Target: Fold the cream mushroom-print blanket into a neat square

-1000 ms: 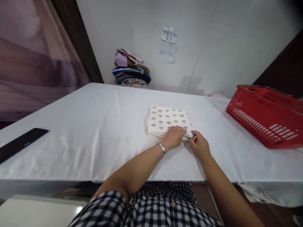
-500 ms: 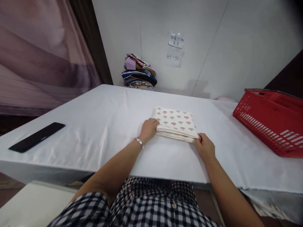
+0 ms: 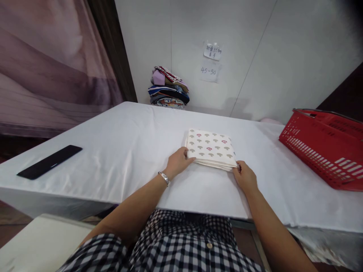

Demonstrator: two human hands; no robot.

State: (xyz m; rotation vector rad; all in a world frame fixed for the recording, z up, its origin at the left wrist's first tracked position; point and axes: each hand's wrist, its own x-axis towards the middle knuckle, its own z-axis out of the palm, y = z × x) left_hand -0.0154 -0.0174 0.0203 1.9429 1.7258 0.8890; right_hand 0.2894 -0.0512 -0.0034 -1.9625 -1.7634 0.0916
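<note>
A folded cream cloth printed with small mushroom shapes lies on the white table in front of me. My left hand grips its near left corner, fingers curled around the edge. My right hand grips its near right corner. A silver bracelet sits on my left wrist. The cloth rests flat between both hands.
A red plastic basket stands on the table at the right. A pile of folded clothes sits against the back wall under two paper notes. A black flat bar lies near the table's left edge.
My left hand has moved from the top of the cloth to its near left corner. My right hand stays at the near right corner. The view has shifted slightly.
</note>
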